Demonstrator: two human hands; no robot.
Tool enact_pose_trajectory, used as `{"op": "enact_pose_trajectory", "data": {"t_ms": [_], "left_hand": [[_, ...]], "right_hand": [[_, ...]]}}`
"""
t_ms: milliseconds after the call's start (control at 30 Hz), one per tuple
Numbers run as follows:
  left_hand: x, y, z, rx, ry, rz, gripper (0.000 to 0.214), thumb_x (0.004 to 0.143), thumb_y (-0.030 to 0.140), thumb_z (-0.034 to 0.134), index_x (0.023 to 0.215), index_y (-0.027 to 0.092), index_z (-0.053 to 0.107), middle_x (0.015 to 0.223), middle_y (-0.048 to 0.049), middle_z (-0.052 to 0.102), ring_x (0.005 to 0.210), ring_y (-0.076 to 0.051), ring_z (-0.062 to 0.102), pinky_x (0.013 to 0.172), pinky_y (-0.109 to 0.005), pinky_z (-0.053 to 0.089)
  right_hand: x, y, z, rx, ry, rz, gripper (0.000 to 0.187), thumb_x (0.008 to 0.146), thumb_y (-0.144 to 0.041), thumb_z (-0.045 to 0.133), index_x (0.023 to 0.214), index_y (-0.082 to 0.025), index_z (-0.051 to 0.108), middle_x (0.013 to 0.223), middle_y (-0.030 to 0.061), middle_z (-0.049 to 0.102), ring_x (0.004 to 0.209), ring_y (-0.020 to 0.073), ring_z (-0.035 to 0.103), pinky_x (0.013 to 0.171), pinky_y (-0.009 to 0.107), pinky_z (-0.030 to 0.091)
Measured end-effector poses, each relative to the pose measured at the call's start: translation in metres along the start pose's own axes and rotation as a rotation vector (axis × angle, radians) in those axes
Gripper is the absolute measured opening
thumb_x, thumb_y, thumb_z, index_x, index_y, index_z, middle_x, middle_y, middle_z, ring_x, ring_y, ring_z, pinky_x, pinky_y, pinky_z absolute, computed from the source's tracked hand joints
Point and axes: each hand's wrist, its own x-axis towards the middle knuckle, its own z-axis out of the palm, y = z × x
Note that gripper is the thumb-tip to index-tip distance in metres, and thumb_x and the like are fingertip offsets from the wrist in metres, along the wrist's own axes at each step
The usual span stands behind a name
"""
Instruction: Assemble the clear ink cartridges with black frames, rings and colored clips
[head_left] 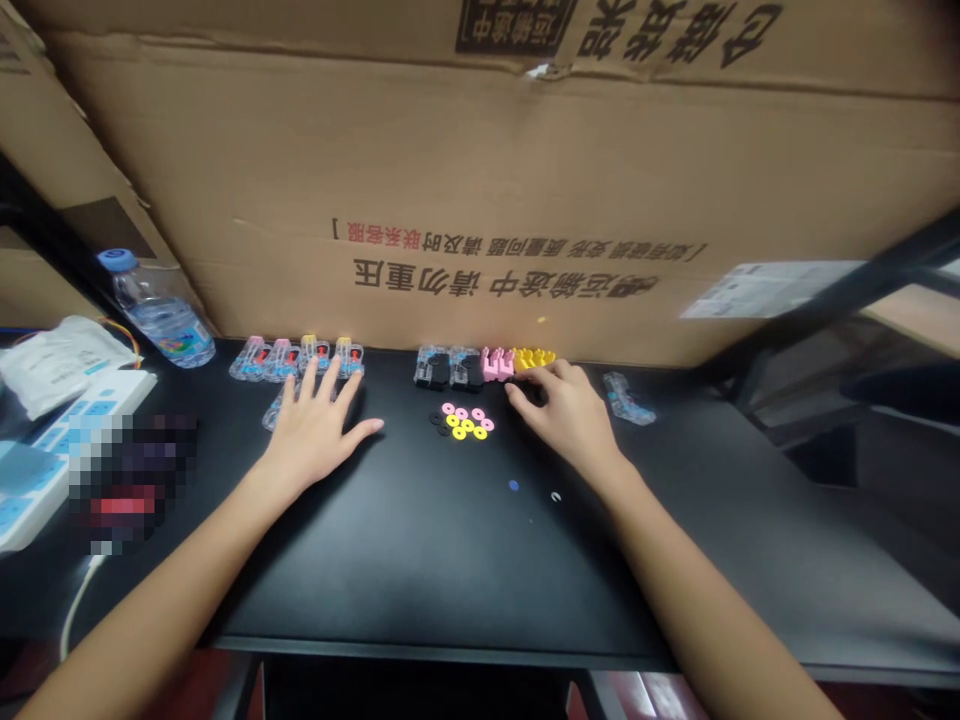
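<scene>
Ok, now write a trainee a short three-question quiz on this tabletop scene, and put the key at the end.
1. Which hand is nearer the yellow pieces by the cardboard, left or right?
2. True or false: the left hand is curled into a fist.
3. Fill in the missing colour: the small flat rings grouped between the hands are pink, black and ____.

Key:
1. The right hand.
2. False; the left hand is spread open.
3. Yellow.

rings lie on the table before the cardboard.
</scene>
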Motion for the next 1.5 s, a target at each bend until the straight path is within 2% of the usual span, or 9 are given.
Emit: {"op": "enact_pose_trajectory", "data": {"t_ms": [133, 233, 300, 467, 700, 900, 1100, 1233, 1500], "left_hand": [[0.009, -0.024, -0.008, -0.079, -0.005, 0.157, 0.075, 0.103, 0.062, 0.057, 0.165, 0.022, 0.045, 0.181, -0.0152, 0.022, 0.167, -0.048, 0.013, 0.129, -0.069, 0.031], [0.018, -0.046, -0.022, -0.143, 0.103, 0.184, 0.058, 0.107, 0.051, 0.052, 0.157, 0.021, 0.055, 0.166, -0.0176, 0.047, 0.154, -0.042, 0.042, 0.127, -0.062, 0.035], [0.022, -0.057, -0.030, -0.182, 0.126, 0.200, 0.040, 0.108, 0.041, 0.048, 0.137, 0.021, 0.068, 0.138, -0.0143, 0.066, 0.130, -0.034, 0.061, 0.118, -0.055, 0.045], [0.024, -0.067, -0.031, -0.266, -0.077, 0.276, 0.024, 0.099, 0.042, 0.060, 0.094, 0.022, 0.071, 0.093, -0.0055, 0.069, 0.095, -0.027, 0.064, 0.090, -0.041, 0.050], [0.023, -0.053, -0.016, -0.420, -0.217, 0.286, 0.024, 0.098, 0.045, 0.067, 0.095, 0.021, 0.070, 0.096, -0.0052, 0.068, 0.093, -0.023, 0.064, 0.084, -0.036, 0.050], [0.016, -0.021, -0.007, -0.585, -0.189, 0.325, 0.031, 0.099, 0.053, 0.069, 0.108, 0.024, 0.073, 0.112, -0.0062, 0.066, 0.106, -0.024, 0.065, 0.095, -0.040, 0.054], [0.012, -0.005, -0.012, -0.398, -0.088, 0.421, 0.032, 0.102, 0.054, 0.066, 0.110, 0.023, 0.073, 0.115, -0.0065, 0.072, 0.111, -0.027, 0.064, 0.099, -0.044, 0.050], [0.005, 0.013, -0.016, -0.359, -0.008, 0.424, 0.044, 0.100, 0.061, 0.068, 0.120, 0.022, 0.071, 0.122, -0.0076, 0.074, 0.118, -0.029, 0.063, 0.100, -0.044, 0.046], [0.000, 0.024, -0.013, -0.327, -0.061, 0.493, 0.057, 0.082, 0.069, 0.084, 0.113, 0.023, 0.070, 0.115, -0.0048, 0.075, 0.114, -0.029, 0.062, 0.095, -0.042, 0.040]], "right_hand": [[0.002, 0.004, 0.005, -0.039, 0.056, -0.075, 0.029, 0.099, -0.040, 0.061, 0.104, -0.019, 0.080, 0.095, 0.0143, 0.069, 0.091, 0.0324, 0.061, 0.082, 0.045, 0.053], [0.002, 0.010, 0.009, -0.082, 0.042, -0.082, 0.030, 0.097, -0.042, 0.064, 0.096, -0.018, 0.081, 0.100, 0.0161, 0.069, 0.093, 0.0341, 0.059, 0.081, 0.046, 0.052], [0.002, 0.013, 0.012, -0.086, 0.045, -0.084, 0.029, 0.095, -0.042, 0.067, 0.091, -0.018, 0.082, 0.106, 0.0175, 0.068, 0.096, 0.0351, 0.058, 0.082, 0.048, 0.052], [0.002, 0.011, 0.014, -0.046, 0.088, -0.093, 0.025, 0.092, -0.033, 0.066, 0.074, -0.020, 0.079, 0.110, 0.0168, 0.068, 0.098, 0.0345, 0.058, 0.084, 0.051, 0.053], [0.001, -0.009, -0.005, 0.213, 0.281, -0.099, 0.019, 0.093, -0.033, 0.068, 0.078, -0.022, 0.074, 0.105, 0.0128, 0.071, 0.100, 0.0318, 0.066, 0.094, 0.051, 0.056], [-0.015, -0.055, -0.013, 0.685, -0.040, -0.093, 0.021, 0.096, -0.035, 0.068, 0.080, -0.022, 0.073, 0.098, 0.0092, 0.078, 0.091, 0.0254, 0.075, 0.076, 0.038, 0.060], [-0.038, -0.095, 0.002, 0.760, -0.238, -0.044, 0.025, 0.098, -0.034, 0.065, 0.079, -0.023, 0.076, 0.078, 0.0044, 0.077, 0.064, 0.0191, 0.064, 0.060, 0.032, 0.051], [-0.045, -0.105, 0.006, 0.709, -0.263, -0.066, 0.032, 0.100, -0.037, 0.063, 0.074, -0.023, 0.073, 0.069, 0.0021, 0.071, 0.061, 0.0181, 0.061, 0.058, 0.030, 0.046], [-0.039, -0.094, -0.011, 0.708, -0.407, -0.126, 0.040, 0.104, -0.037, 0.058, 0.069, -0.021, 0.068, 0.060, -0.0020, 0.061, 0.055, 0.0144, 0.052, 0.057, 0.028, 0.038]]}}
